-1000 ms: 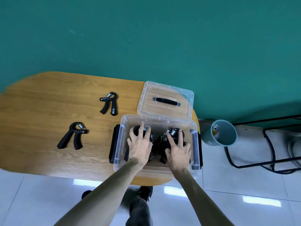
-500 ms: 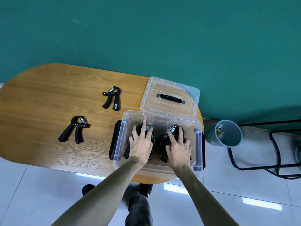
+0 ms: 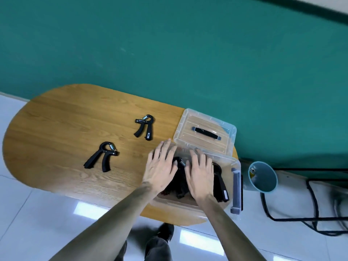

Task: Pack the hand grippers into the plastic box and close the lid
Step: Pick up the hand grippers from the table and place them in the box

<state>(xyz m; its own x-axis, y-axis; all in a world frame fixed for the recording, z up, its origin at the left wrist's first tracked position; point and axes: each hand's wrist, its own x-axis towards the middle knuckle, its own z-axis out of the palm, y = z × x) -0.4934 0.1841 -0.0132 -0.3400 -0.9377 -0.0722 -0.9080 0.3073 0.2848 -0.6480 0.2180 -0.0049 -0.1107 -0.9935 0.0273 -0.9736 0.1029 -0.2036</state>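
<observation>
We can't count the grippers in the plastic box [image 3: 236,167] at the table's [image 3: 56,125] right edge: left hand [image 3: 160,169] and right hand [image 3: 199,174] lie flat over them, fingers spread, clamped on nothing. Lid [image 3: 205,131] off, touching the box's far side. Two hand grippers [image 3: 144,127] [image 3: 101,156] loose mid-table. Bin [image 3: 263,178] on floor right of the box

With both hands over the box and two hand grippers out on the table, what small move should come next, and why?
Probably the left hand should reach for the nearer hand gripper on the table. Both hands lie open and flat over the grippers in the plastic box, holding nothing, while another gripper also waits outside and the lid lies beside the box.
</observation>
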